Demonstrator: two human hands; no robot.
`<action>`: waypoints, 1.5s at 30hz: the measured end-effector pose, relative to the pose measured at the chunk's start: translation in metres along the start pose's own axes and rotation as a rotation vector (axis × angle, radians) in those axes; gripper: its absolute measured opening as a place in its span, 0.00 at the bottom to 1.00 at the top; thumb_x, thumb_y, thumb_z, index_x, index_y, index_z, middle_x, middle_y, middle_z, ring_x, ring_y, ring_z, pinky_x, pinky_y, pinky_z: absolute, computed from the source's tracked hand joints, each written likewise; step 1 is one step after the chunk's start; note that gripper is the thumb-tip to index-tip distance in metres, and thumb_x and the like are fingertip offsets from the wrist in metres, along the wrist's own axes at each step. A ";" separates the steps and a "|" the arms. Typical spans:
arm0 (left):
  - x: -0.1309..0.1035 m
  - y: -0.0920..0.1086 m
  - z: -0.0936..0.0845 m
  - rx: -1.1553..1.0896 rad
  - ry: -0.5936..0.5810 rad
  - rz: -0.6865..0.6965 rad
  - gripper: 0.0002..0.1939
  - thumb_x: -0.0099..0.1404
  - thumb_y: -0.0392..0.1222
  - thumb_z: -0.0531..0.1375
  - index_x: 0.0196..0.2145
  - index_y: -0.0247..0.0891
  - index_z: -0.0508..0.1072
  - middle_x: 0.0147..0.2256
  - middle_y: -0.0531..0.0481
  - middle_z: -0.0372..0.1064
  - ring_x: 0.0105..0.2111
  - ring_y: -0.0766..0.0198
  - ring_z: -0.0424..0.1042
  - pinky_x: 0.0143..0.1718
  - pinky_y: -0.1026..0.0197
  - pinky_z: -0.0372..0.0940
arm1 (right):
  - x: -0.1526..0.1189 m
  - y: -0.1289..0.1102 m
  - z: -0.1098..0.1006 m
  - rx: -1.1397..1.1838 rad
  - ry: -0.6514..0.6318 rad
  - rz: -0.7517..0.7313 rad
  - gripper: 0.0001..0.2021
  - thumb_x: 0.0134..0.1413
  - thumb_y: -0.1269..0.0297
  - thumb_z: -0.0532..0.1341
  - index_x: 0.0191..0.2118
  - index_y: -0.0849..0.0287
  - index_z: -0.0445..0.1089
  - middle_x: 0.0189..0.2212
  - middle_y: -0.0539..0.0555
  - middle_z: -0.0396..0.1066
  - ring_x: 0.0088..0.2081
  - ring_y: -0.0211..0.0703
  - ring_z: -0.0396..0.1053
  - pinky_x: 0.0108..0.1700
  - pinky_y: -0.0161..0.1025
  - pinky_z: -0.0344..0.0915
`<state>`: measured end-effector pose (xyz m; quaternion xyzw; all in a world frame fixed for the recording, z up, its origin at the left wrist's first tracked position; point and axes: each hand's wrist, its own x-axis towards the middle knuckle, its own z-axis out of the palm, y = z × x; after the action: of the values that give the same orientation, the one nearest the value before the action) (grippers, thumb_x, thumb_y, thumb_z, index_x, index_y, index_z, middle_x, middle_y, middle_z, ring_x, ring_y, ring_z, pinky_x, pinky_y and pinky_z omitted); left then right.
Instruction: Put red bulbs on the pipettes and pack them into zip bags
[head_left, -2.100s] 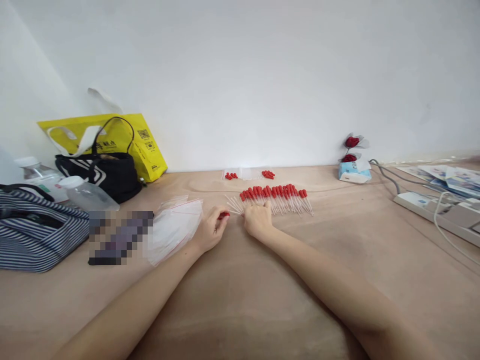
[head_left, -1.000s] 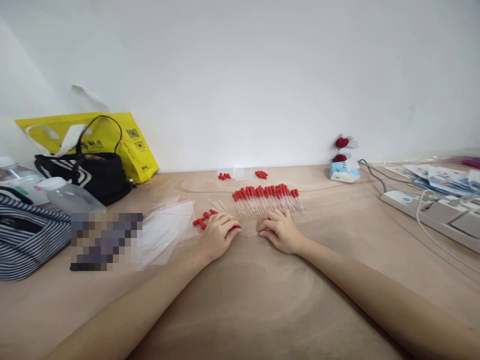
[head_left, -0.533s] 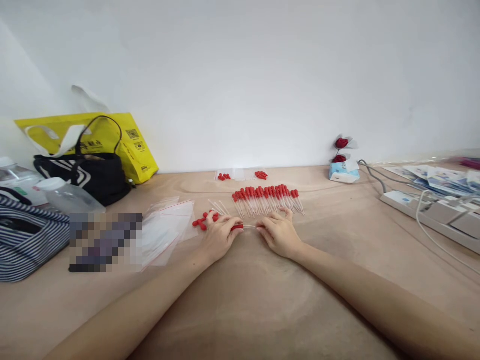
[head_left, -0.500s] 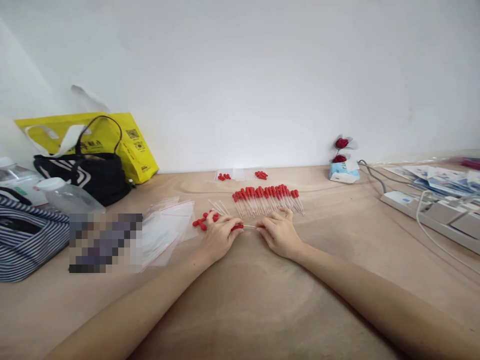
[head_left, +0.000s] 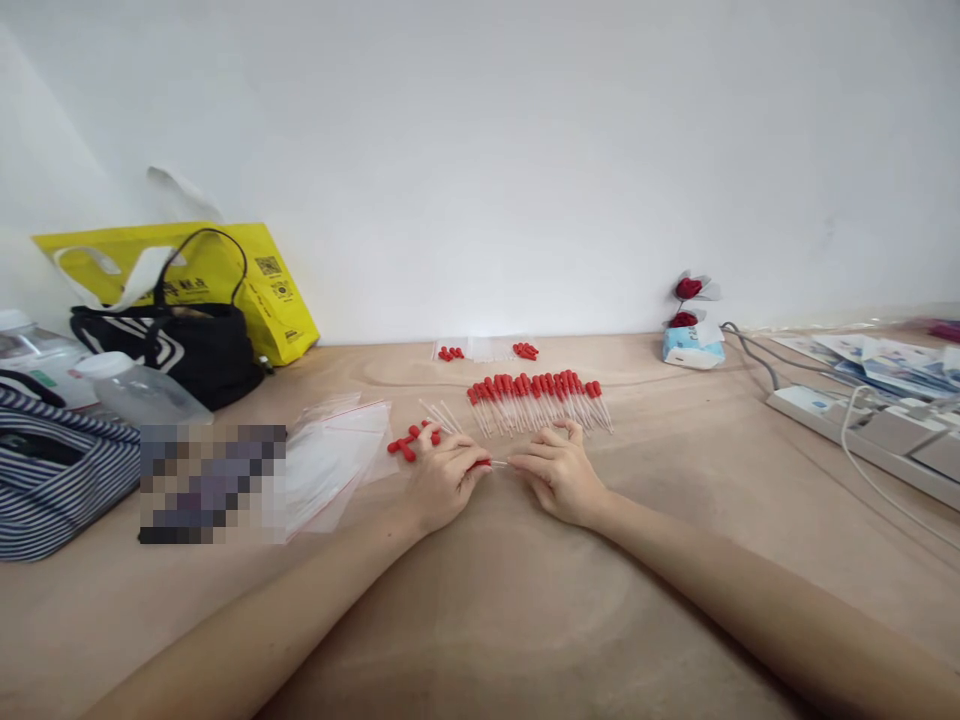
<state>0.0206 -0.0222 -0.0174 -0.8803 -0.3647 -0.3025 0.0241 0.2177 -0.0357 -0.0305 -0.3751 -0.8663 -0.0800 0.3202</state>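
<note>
Between finger and thumb, my left hand pinches a small red rubber-like tip. A thin white stick runs from that tip to my right hand, whose closed fingers grip its other end. Beyond my hands lies a row of white sticks with red tips, side by side. Loose red tips are heaped just left of my left hand, partly hidden by its fingers. Several bare white sticks lie behind them.
Clear zip bags are spread at left, near a striped pouch, a plastic bottle, a black bag and a yellow bag. Small bags with red tips lie by the wall. At right: a tissue pack and power strip.
Both hands stay nearly in place, with the tip and stick a little lower between them. Less of the stick shows between my fingers now. The whole view has shifted slightly.
</note>
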 end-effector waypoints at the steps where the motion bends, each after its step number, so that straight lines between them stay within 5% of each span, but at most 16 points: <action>1: 0.000 0.001 0.000 0.000 -0.014 0.017 0.07 0.62 0.38 0.52 0.31 0.40 0.69 0.28 0.54 0.73 0.35 0.64 0.69 0.53 0.46 0.35 | 0.000 0.002 -0.001 -0.014 -0.003 -0.018 0.11 0.52 0.71 0.51 0.35 0.55 0.69 0.26 0.49 0.70 0.34 0.38 0.60 0.48 0.47 0.38; 14: 0.000 0.008 -0.001 -0.030 -0.061 0.117 0.09 0.62 0.38 0.51 0.30 0.39 0.70 0.28 0.53 0.73 0.34 0.63 0.69 0.53 0.46 0.37 | 0.001 -0.005 0.000 -0.084 0.024 -0.118 0.11 0.49 0.74 0.49 0.32 0.59 0.67 0.23 0.50 0.66 0.31 0.39 0.57 0.47 0.45 0.40; 24: 0.002 -0.002 -0.006 -0.018 -0.066 0.026 0.06 0.60 0.44 0.55 0.31 0.42 0.70 0.29 0.55 0.73 0.37 0.63 0.68 0.51 0.49 0.39 | 0.000 0.000 -0.001 -0.055 -0.014 -0.022 0.10 0.55 0.68 0.51 0.37 0.56 0.69 0.27 0.50 0.71 0.33 0.38 0.59 0.45 0.44 0.41; 34: -0.002 0.007 -0.005 -0.028 -0.028 0.106 0.08 0.62 0.40 0.52 0.31 0.40 0.70 0.29 0.54 0.73 0.36 0.63 0.68 0.51 0.50 0.39 | -0.003 -0.005 -0.002 0.032 -0.002 -0.024 0.12 0.57 0.66 0.49 0.35 0.58 0.69 0.24 0.51 0.69 0.31 0.38 0.58 0.42 0.41 0.45; 41: 0.001 -0.002 -0.009 0.052 -0.025 0.031 0.07 0.61 0.42 0.53 0.32 0.42 0.70 0.31 0.54 0.73 0.37 0.62 0.67 0.50 0.50 0.41 | 0.001 -0.004 -0.008 -0.089 -0.043 0.040 0.10 0.55 0.64 0.52 0.36 0.55 0.70 0.29 0.53 0.70 0.34 0.40 0.59 0.39 0.42 0.44; 45: 0.000 -0.017 -0.013 0.143 0.080 -0.126 0.17 0.58 0.49 0.55 0.43 0.40 0.65 0.39 0.47 0.70 0.40 0.57 0.66 0.50 0.48 0.42 | 0.010 -0.008 0.002 -0.088 -0.059 0.186 0.09 0.53 0.65 0.52 0.34 0.56 0.69 0.27 0.53 0.70 0.33 0.41 0.61 0.35 0.40 0.43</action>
<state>0.0025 -0.0133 -0.0096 -0.8390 -0.4386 -0.3114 0.0824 0.2059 -0.0344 -0.0247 -0.4700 -0.8322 -0.0770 0.2839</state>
